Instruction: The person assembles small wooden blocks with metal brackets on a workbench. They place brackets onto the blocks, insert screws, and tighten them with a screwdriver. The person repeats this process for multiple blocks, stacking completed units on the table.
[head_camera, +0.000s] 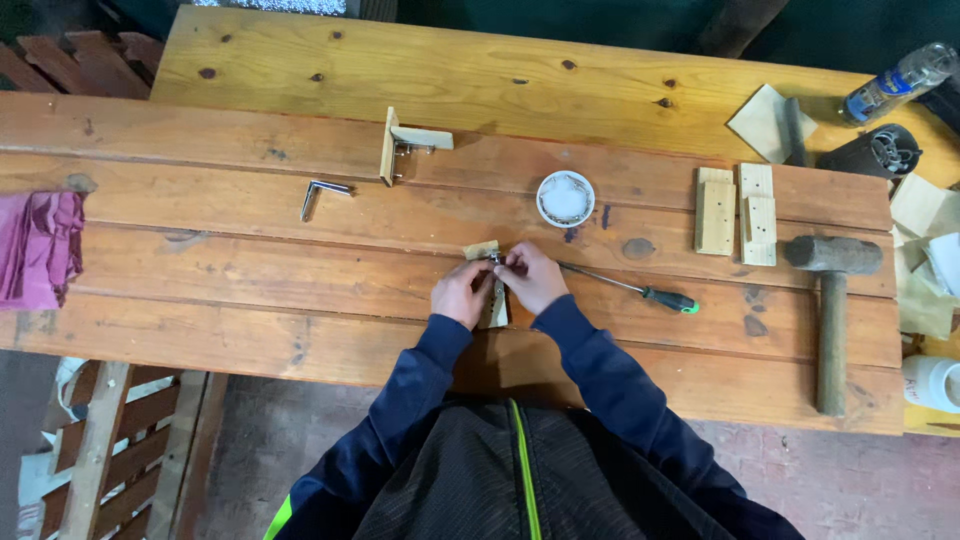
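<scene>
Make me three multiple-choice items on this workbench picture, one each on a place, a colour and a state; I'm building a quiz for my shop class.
1. Where does the mallet lie?
A. at the bench's right end
B. beside the purple cloth
C. on the floor

2. What colour is the screwdriver handle?
A. yellow
B. black and green
C. white

3. What are the left hand and right hand doing?
A. resting flat, apart
B. one is lifting the mallet
C. both closed on a small wood-and-metal piece

Answers: 1 A, it lies near the right edge of the bench. 2 B, the grip is dark with a green end. 3 C, both hands meet over the piece.
</scene>
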